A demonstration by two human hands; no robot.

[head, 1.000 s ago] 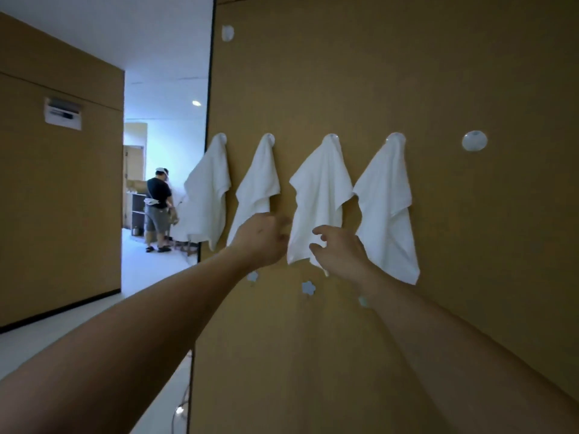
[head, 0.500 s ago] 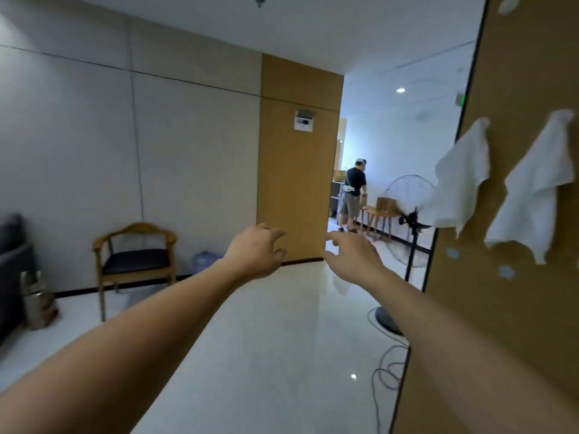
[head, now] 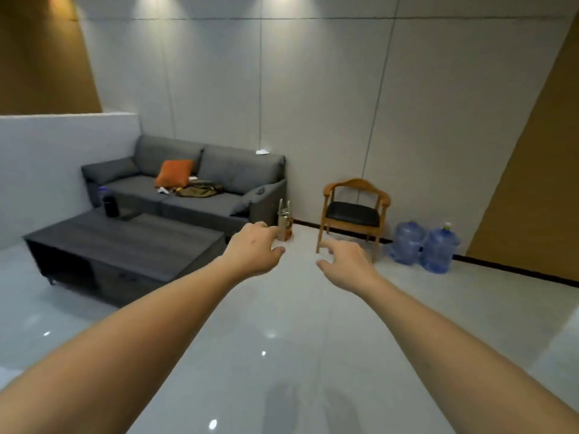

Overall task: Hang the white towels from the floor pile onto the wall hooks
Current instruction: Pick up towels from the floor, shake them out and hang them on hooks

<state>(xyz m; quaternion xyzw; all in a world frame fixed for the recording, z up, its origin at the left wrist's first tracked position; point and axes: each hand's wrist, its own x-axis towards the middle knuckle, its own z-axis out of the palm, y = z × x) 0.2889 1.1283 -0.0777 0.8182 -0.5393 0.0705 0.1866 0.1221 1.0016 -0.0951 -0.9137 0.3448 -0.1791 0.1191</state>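
Reaching out at frame centre, both bare arms extend over the glossy grey floor (head: 282, 355); left hand (head: 253, 252) sits left of centre, grip loose, fingers relaxed and slightly curled, holding nothing; right hand (head: 347, 264) just right of centre, fingers spread and loosely bent, grip also empty; the two hands are near each other, not touching; no white towels or wall hooks show in this view, so their place cannot be told; grey sofa (head: 200, 186) at middle left against the pale wall, orange cushion (head: 174, 173) and a dark bag (head: 200, 190) on its seat; dark low bench (head: 125, 242) in front of it with a black bottle (head: 110, 205) at its far edge; wooden chair (head: 355, 211) right of centre; two blue water jugs (head: 423, 247) beside it at right, touching each other.
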